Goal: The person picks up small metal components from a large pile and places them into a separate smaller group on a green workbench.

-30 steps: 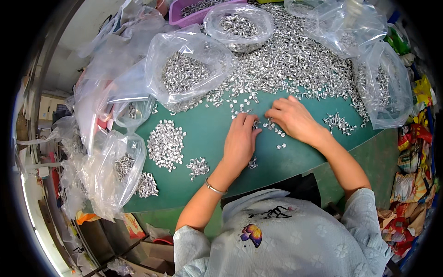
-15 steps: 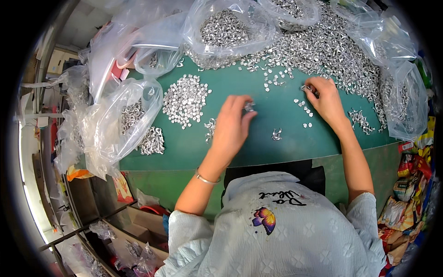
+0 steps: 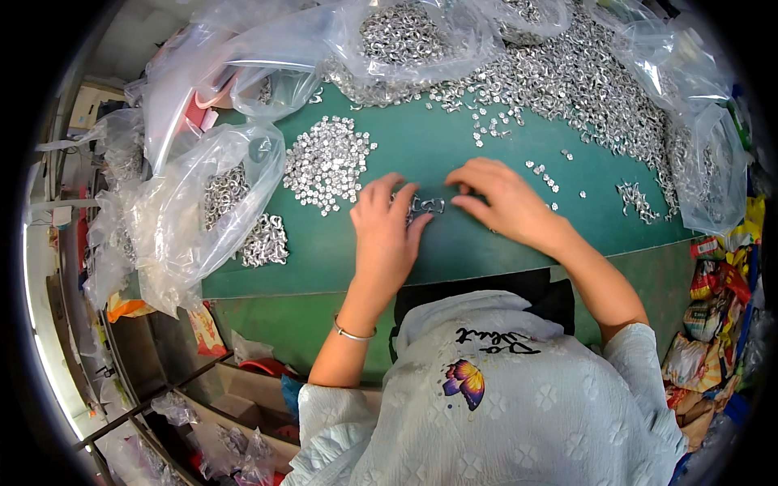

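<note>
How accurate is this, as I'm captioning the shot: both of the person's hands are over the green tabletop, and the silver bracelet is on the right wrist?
One slip: the silver bracelet is on the left wrist, as the head view shows. The left hand and right hand are over the green tabletop, as you say.

small bunch of shiny silver curved metal pieces [image 3: 426, 207], at the left hand [image 3: 384, 223], between thumb and fingers. pieces sit close together, strung out sideways over the green flat-topped table [image 3: 324, 253], left end partly hidden by the fingers. right end pokes clear of the grip, just beside the right hand's [image 3: 504, 202] fingertips, gap visible. outlines blurry: can't tell count, or whether they're pinched or resting on the surface.
</note>
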A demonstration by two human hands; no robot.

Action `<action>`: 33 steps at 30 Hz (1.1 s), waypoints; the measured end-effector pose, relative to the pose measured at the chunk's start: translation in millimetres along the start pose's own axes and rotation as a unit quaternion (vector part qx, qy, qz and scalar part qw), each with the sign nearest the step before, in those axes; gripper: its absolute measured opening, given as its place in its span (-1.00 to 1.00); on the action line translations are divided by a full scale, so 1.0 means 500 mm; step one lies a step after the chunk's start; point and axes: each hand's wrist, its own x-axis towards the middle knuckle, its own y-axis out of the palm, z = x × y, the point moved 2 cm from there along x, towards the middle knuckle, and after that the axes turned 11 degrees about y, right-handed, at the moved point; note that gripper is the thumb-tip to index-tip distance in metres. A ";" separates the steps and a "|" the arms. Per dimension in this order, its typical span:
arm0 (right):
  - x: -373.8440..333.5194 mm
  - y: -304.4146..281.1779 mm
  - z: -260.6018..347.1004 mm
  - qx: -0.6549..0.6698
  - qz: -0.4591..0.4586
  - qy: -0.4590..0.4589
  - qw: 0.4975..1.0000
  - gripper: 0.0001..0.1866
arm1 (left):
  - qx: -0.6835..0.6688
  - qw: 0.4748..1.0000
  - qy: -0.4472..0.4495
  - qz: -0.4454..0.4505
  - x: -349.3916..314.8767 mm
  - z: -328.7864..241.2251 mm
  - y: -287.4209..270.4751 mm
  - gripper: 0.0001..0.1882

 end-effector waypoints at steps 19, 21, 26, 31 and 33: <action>-0.158 -0.062 -0.044 -0.084 -0.169 0.039 0.981 -0.80 | -0.090 0.988 0.095 0.086 0.016 -0.125 0.102 -0.56; -0.181 -0.097 -0.066 -0.153 -0.261 0.088 0.949 -0.77 | -0.086 0.987 0.118 0.071 0.028 -0.131 0.116 -0.66; -0.212 -0.072 -0.097 -0.216 -0.225 0.149 0.938 -0.52 | -0.144 0.980 0.130 0.054 0.026 -0.126 0.127 -0.79; -0.130 -0.003 -0.115 -0.106 -0.258 0.102 0.955 -0.60 | -0.121 0.982 0.133 0.062 0.017 -0.127 0.115 -0.75; -0.105 0.001 -0.113 -0.056 -0.262 0.073 0.961 -0.62 | -0.118 0.984 0.122 0.049 0.019 -0.128 0.115 -0.78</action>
